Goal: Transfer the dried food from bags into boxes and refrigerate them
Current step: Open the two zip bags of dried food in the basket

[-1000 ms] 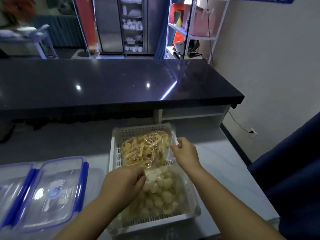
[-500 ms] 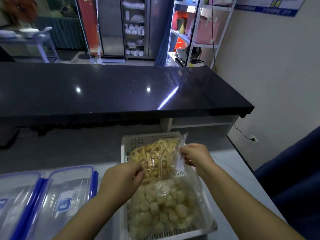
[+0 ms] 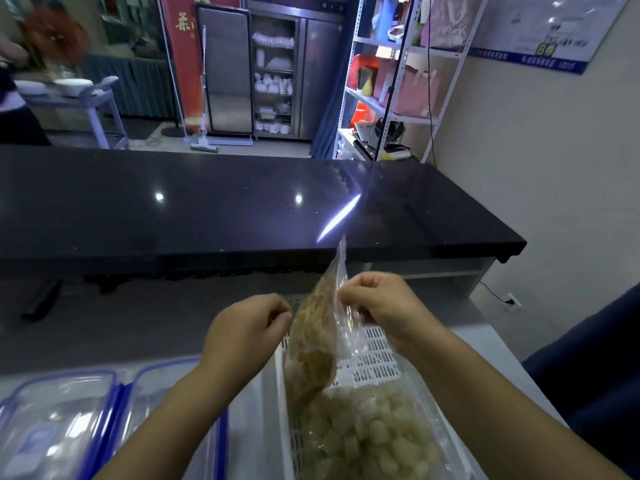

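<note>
- Two hands of mine met near the middle of the frame: my left hand (image 3: 247, 329) and my right hand (image 3: 382, 308) each pinched an upper edge of the bag of yellow dried strips (image 3: 317, 336), thumb against fingers.
- That bag hung upright between them, lifted over the far end of the white slotted basket (image 3: 375, 358), its clear top corner sticking up in front of the black counter (image 3: 242, 206).
- The bag's lower end touched the bag of pale round pieces (image 3: 370, 434), which lay flat in the near part of the basket, at the lower centre of the frame.
- The basket stood on the light tabletop (image 3: 485, 344), right of centre.
- At the lower left, two clear boxes with blue-edged lids (image 3: 69, 420) sat side by side on the same tabletop, lids on, just beside the basket and partly hidden by my left forearm.
- In the upper middle, beyond the counter, a steel cabinet (image 3: 273, 74) with a glass door showed white dishes on its racks.
- To its right, in the upper right, a white metal shelf rack (image 3: 391, 84) held pink bags and other items too blurred for me to name.
</note>
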A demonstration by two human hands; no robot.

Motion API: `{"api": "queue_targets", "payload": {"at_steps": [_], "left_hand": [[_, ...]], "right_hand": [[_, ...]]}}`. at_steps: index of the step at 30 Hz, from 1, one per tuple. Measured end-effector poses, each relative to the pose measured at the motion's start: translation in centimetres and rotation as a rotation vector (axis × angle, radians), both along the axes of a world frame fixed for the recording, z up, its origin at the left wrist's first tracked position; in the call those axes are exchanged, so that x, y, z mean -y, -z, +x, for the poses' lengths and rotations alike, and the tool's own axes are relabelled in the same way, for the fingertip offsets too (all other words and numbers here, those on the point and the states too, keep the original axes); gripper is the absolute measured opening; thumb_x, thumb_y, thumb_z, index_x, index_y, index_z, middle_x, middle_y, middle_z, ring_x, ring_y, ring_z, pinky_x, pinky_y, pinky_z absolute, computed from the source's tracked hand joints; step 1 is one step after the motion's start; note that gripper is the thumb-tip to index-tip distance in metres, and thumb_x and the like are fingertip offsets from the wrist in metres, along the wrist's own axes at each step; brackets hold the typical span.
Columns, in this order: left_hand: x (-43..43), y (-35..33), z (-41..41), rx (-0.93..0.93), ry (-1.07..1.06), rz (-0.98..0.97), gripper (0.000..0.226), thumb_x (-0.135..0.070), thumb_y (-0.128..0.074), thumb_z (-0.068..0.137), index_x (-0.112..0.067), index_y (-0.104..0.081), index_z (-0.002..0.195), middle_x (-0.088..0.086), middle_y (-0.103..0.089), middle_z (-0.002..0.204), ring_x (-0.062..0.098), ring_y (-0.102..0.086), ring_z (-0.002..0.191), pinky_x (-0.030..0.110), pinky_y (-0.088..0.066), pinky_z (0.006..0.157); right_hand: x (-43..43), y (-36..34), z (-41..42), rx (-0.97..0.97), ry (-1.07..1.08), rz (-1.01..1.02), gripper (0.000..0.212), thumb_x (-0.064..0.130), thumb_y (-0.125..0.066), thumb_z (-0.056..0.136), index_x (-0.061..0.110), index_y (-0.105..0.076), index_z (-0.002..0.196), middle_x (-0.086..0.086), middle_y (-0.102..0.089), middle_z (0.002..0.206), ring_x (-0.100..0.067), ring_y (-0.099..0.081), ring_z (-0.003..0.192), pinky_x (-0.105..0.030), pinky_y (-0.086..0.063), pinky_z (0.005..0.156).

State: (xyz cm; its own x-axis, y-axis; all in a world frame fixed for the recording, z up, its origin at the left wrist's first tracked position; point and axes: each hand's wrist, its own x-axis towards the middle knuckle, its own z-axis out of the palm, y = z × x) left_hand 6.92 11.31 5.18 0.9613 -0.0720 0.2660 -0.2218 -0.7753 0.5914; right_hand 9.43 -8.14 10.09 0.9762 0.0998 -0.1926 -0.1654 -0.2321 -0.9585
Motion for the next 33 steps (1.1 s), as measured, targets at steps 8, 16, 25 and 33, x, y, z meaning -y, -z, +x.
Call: {"api": "queue_targets", "payload": {"at_steps": [8,16,25,33], "left_hand": [[0.7,-2.0,1.5,-0.155,0.113,-0.345,0.007,-0.034,-0.064,0.084,-0.03,-0.066,0.079,-0.009,-0.066,0.073,0.002,-0.062,0.07,0.024,-0.054,0.066],[0.7,-1.3,2.1,-0.338,0.143,-0.492,0.018,-0.033,-0.069,0.079,-0.016,-0.066,0.074,0.004,-0.069,0.068,0.011,-0.066,0.059,0.025,-0.057,0.057],[1.5,-2.2,2.3,-0.454,0.158,-0.533,0.017,-0.017,-0.068,0.081,-0.001,-0.067,0.076,0.01,-0.067,0.064,0.017,-0.065,0.054,0.027,-0.058,0.056],[2.8,-2.1,1.5,-0.47,0.144,-0.692,0.019,-0.012,-0.054,0.092,-0.002,-0.066,0.081,0.008,-0.066,0.065,0.014,-0.063,0.057,0.022,-0.054,0.056]], "right_hand": [[-3.3,2.8,-1.9,-0.045,-0.006,0.079,0.018,0.008,-0.069,0.083,0.009,-0.064,0.065,0.002,-0.06,0.057,-0.005,-0.054,0.052,-0.019,-0.043,0.053],[-4.4,3.7,-2.5,0.067,0.048,-0.008,0.012,-0.001,-0.069,0.08,-0.001,-0.06,0.073,-0.003,-0.061,0.063,0.0,-0.062,0.053,-0.011,-0.047,0.053],[-3.7,3.9,-2.6,0.283,0.041,-0.156,0.023,0.009,-0.079,0.073,-0.006,-0.062,0.069,-0.022,-0.067,0.072,-0.032,-0.068,0.071,-0.04,-0.058,0.068],[-1.6,3.9,-2.2,0.187,0.05,0.068,0.024,0.016,-0.07,0.083,-0.005,-0.065,0.071,-0.003,-0.06,0.059,-0.004,-0.054,0.053,-0.014,-0.047,0.054]]}}
